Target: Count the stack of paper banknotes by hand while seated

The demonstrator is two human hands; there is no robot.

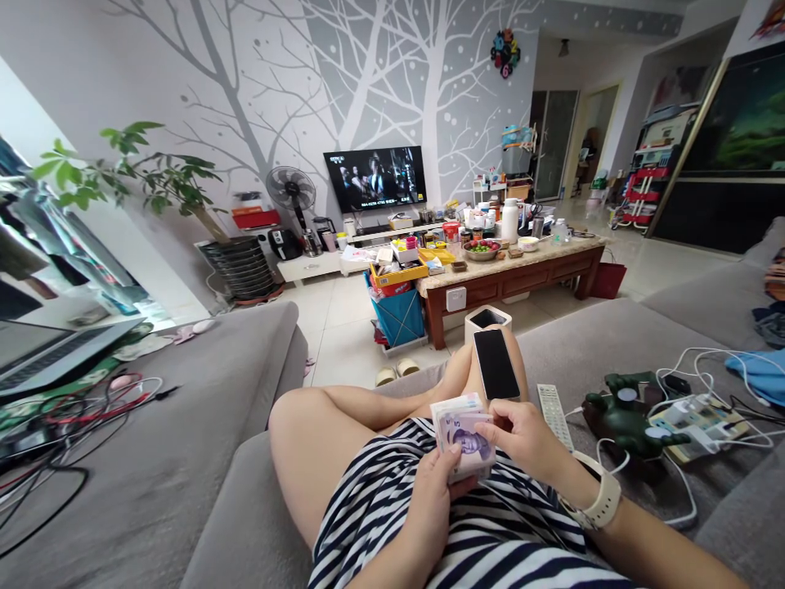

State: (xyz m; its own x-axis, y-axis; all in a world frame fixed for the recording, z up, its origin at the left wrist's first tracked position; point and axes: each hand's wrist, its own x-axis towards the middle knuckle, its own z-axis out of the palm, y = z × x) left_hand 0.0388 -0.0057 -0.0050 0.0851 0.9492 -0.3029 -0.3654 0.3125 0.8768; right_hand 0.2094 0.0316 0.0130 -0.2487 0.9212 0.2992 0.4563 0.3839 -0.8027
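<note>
A stack of banknotes (463, 433) is held above my lap, with a purple note marked 5 on top. My left hand (432, 483) grips the stack from below, its thumb pressed on the lower left of the top note. At the upper right edge, my right hand (521, 438) pinches the notes between thumb and bent fingers. A pale watch strap circles the right wrist. Just beyond the right hand, a phone (496, 364) with a dark screen rests on my leg. To its right a remote control (553, 415) lies on the sofa.
On the right of the sofa (245, 491) sit a dark green figure (625, 413) and a power strip (699, 425) with white cables. Tangled cables and a laptop (55, 352) are at the left. Ahead stands a cluttered coffee table (515, 274) beside a blue bin (398, 319).
</note>
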